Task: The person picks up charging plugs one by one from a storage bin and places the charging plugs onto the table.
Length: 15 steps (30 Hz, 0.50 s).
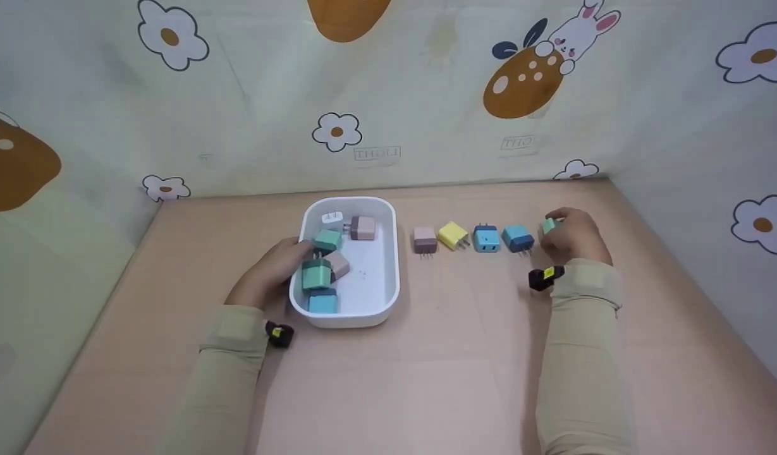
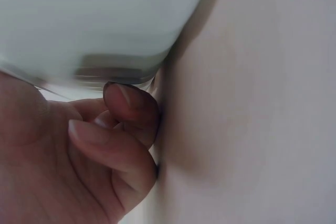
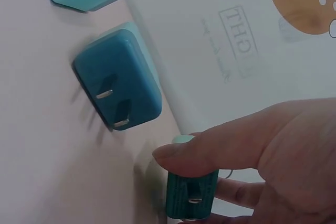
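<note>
A white plastic tray (image 1: 380, 265) holds several charger plugs in green, blue, pink and white. My left hand (image 1: 271, 268) grips its left wall, thumb over the rim; in the left wrist view the curled fingers (image 2: 128, 153) lie against the tray's outside (image 2: 105, 19), low by the table. At the right end of a row, my right hand (image 1: 576, 234) pinches a green charger plug (image 1: 550, 224). Seen from the right wrist, the thumb lies across that green plug (image 3: 191, 198), its metal prongs facing the camera. Beside it stands a blue charger plug (image 3: 118, 80) with a dark blue face.
Between tray and right hand, a row runs along the table (image 1: 388, 392): a pink charger plug (image 1: 425, 240), a yellow charger plug (image 1: 453, 235) and two blue charger plugs, one (image 1: 487, 239) left of the other (image 1: 518, 238). A patterned cloth (image 1: 426, 88) rises behind the table.
</note>
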### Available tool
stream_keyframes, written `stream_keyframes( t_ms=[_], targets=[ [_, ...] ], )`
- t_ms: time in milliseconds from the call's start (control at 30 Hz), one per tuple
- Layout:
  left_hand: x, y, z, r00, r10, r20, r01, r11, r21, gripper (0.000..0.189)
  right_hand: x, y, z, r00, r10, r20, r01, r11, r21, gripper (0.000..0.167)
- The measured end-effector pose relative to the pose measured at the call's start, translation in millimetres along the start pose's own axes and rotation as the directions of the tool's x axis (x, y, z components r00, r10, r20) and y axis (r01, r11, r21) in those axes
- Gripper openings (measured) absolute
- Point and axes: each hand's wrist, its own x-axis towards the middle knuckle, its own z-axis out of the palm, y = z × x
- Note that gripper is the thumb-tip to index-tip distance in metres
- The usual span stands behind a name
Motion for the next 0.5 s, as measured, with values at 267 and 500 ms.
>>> stream_keyframes(
  t_ms=[267,500],
  targets=[
    [-1.0,-0.5,0.5,1.0,0.001,0.009,0.0,1.0,-0.019,0.06,-15.4,3,8,0.996,0.064,0.054,-0.067,0.997,0.039,0.069],
    [-2.2,-0.5,0.6,1.0,-0.006,0.007,0.006,1.0,-0.025,0.062,-16.6,2,8,0.997,0.06,0.052,-0.062,0.997,0.036,0.066]
  ],
)
